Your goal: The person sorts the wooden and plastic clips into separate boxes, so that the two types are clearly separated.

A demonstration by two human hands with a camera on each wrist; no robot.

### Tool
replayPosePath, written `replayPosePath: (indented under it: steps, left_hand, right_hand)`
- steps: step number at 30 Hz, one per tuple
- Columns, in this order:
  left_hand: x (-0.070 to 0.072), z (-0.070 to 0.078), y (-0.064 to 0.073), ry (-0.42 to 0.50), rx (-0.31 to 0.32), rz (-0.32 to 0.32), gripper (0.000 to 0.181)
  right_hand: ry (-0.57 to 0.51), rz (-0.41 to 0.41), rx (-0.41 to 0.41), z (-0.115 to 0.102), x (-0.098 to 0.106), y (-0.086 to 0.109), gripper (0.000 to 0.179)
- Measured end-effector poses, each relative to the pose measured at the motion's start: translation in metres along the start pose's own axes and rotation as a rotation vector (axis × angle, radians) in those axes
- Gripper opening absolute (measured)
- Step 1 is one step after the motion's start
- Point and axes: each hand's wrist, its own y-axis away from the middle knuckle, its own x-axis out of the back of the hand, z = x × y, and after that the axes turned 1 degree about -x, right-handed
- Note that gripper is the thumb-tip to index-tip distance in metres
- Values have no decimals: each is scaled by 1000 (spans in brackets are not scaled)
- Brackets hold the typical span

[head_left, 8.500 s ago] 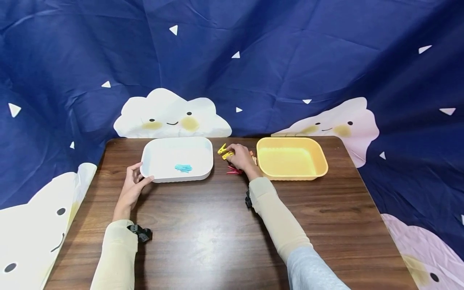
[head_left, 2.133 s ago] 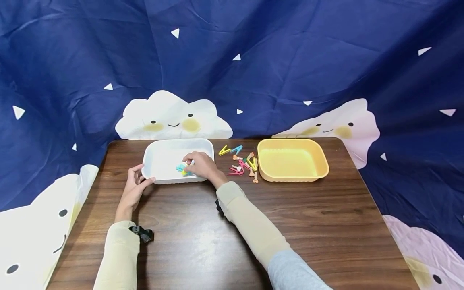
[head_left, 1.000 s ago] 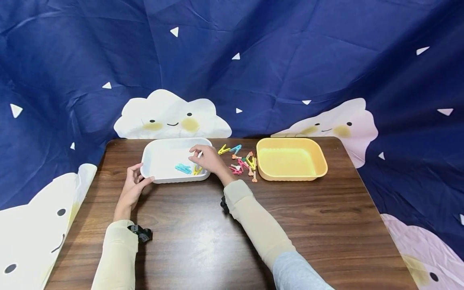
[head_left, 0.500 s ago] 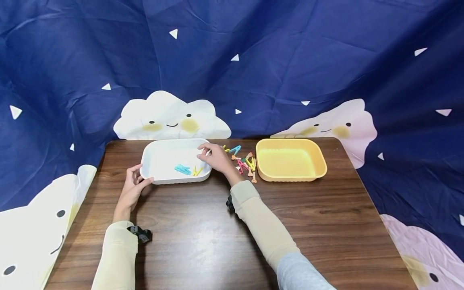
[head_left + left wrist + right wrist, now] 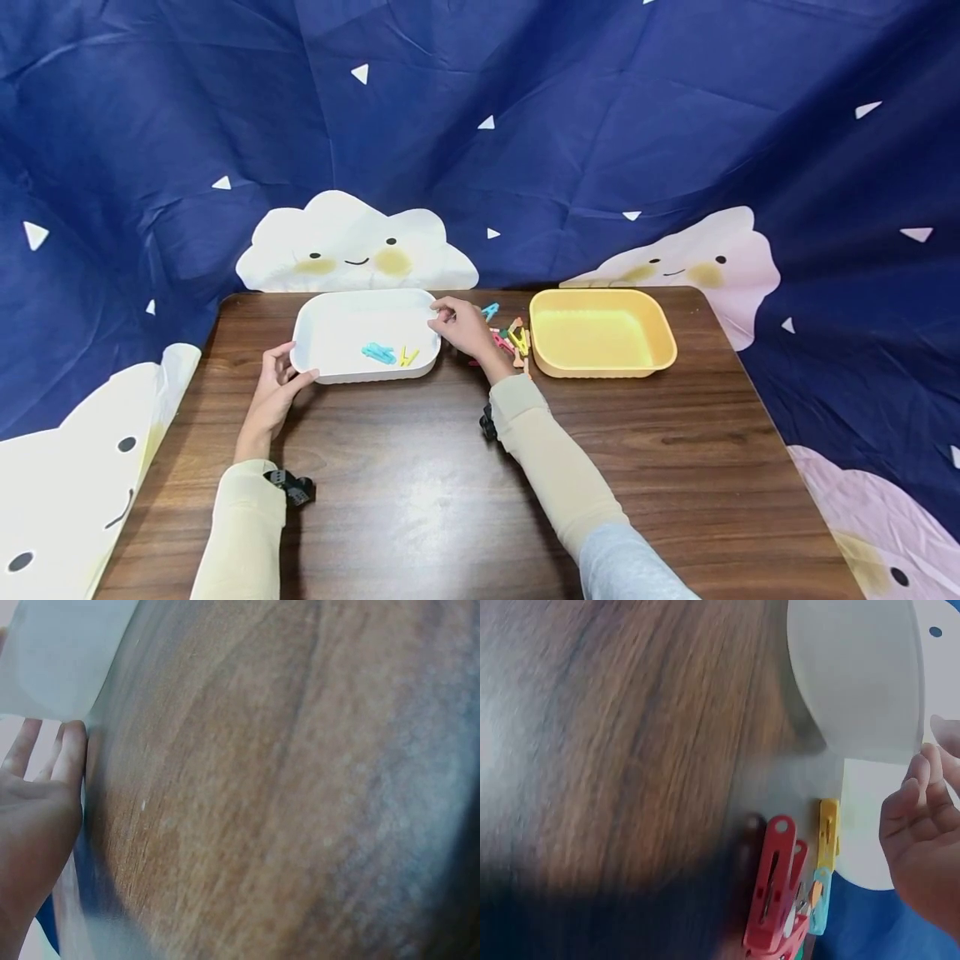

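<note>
My left hand (image 5: 272, 392) holds the left end of a white basin (image 5: 330, 377), thumb at the front corner and fingers at the side. In the left wrist view its fingers (image 5: 70, 754) touch the basin's wall (image 5: 56, 660). Blue clothespins (image 5: 378, 352) and a yellow clothespin (image 5: 408, 357) lie inside the basin. My right hand (image 5: 467, 327), loosely curled with nothing in it, hovers at the basin's right rim. Beneath it, the right wrist view shows a pink clothespin (image 5: 771, 889), a yellow clothespin (image 5: 828, 831) and a blue clothespin (image 5: 820, 901) on the table.
A yellow basin (image 5: 603, 368) with nothing in it stands on the right of the wooden table (image 5: 420, 483). Beside its left wall are more clothespins and small orange-tipped pegs (image 5: 517, 322), partly hidden by my right hand. A blue cloud-print cloth (image 5: 525, 150) hangs behind.
My right hand took a yellow clothespin from the table to the white basin and let it go there. Since then it has moved right, to the basin's rim. My left hand has stayed put.
</note>
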Motion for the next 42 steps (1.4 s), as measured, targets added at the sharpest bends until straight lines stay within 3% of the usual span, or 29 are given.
replayPosePath:
  steps: [8, 21, 42]
  left_hand:
    - [1, 3, 3, -5, 14, -5, 65]
    - [0, 0, 4, -18, 25, -10, 67]
    - [3, 0, -2, -27, 11, -14, 70]
  right_hand:
    - [37, 11, -104, 10, 7, -2, 32]
    - [16, 4, -164, 30, 14, -10, 38]
    - [102, -6, -243, 42, 17, -25, 40]
